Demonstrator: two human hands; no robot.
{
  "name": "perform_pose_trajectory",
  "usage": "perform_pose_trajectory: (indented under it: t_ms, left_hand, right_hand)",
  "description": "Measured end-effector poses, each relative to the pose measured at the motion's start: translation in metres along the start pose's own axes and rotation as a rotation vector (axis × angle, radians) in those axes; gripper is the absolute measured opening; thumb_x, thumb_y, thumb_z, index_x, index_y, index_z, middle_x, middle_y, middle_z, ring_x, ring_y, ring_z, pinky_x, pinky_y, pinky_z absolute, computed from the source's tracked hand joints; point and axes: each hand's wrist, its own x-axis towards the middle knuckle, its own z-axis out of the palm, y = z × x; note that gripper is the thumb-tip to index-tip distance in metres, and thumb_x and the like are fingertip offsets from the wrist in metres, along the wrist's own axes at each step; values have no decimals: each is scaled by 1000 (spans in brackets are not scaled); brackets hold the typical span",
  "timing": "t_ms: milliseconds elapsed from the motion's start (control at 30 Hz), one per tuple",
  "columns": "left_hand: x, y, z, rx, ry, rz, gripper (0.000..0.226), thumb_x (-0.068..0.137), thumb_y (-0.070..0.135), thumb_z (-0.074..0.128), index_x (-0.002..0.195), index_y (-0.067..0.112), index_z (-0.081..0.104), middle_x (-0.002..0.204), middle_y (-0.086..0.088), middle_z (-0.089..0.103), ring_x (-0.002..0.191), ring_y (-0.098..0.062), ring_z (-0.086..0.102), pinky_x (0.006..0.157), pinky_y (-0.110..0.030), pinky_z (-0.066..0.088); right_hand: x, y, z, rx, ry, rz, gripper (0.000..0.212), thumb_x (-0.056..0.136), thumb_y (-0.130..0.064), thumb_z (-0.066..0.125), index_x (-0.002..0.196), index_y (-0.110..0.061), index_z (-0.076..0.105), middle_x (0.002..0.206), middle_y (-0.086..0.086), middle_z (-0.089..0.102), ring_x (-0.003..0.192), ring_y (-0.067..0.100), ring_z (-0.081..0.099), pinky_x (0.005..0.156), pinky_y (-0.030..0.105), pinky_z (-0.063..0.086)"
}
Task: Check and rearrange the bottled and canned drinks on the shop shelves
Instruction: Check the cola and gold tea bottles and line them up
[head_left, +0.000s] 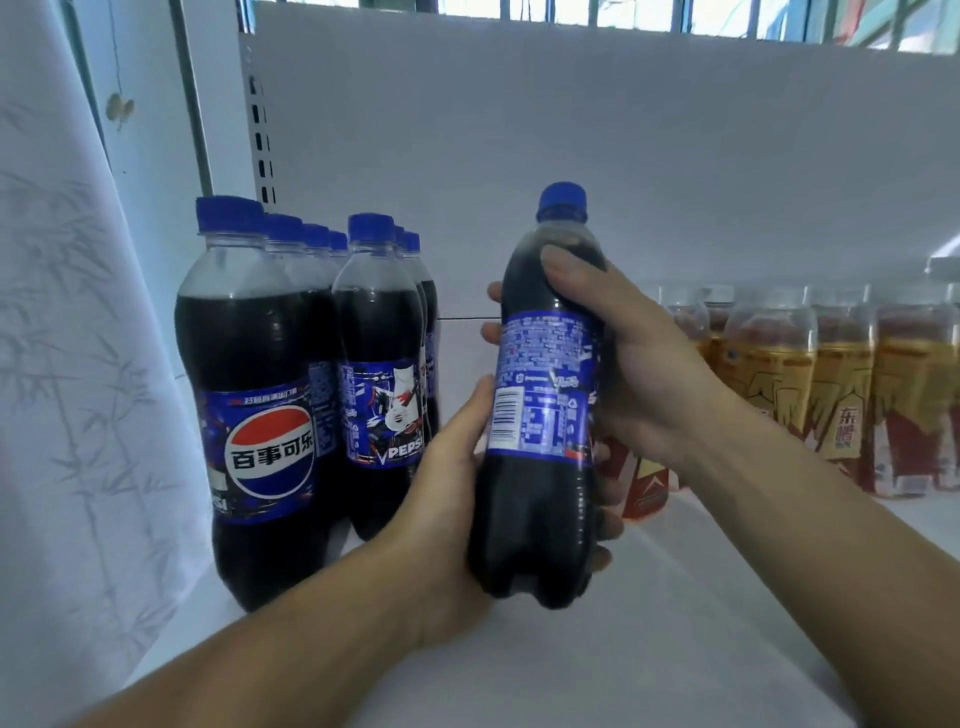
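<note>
With the left hand (441, 519) wrapped low and the right hand (654, 374) high, fingers (492, 332) curled round the bottle (540, 415), a careless set-down could have toppled the neighbouring row (384, 364).

Curtain (67, 364): white fabric w/ faint grey bamboo print, far left (folds run top to bottom).
Window (649, 13): top edge, dark vertical bars, daylight behind.
Wall (145, 208): pale strip beside curtain, small brownish mark.
</note>
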Motion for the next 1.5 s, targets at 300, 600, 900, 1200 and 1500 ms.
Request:
perform_pose_trajectory:
  t_ms: [300,600,900,1200,1500]
  left_hand:
    - [-6,-4,1,-45,138,-77,73,85,72,47,98,6,76,86,-16,74,74,-32,70,76,-40,57]
    - [-6,-4,6,-39,136,38,73,71,78,48,104,21,79,99,-9,77,94,-30,73,99,-45,51]
    - [-6,-7,1,-121,11,-113,73,90,71,42,91,8,80,94,-13,76,79,-29,72,84,-39,57]
    - [9,13,1,-120,-7,-87,85,104,48,26,54,-4,70,52,-20,65,38,-26,63,30,-26,45]
    - [-4,2,-6,-148,-280,-182,80,85,69,44,118,2,72,121,-22,69,102,-32,68,78,-37,58]
  right_hand:
    - [2,5,2,-127,-6,0,57,83,-46,69,132,-19,55,115,7,69,101,25,71,93,44,57]
    - [-1,-3,4,-211,176,-219,63,72,-45,84,123,-20,57,95,-7,74,83,13,74,74,28,57]
    - [-1,-8,-3,-59,38,-63,63,78,-39,78,132,-16,55,101,0,74,84,17,74,74,33,58]
    - [2,-5,-8,-169,-131,22,65,80,-43,67,139,-25,48,122,7,70,108,28,70,95,43,58]
    - [5,-8,-12,-43,-47,61,50,81,-45,71,117,-12,65,92,5,73,83,21,67,81,36,55]
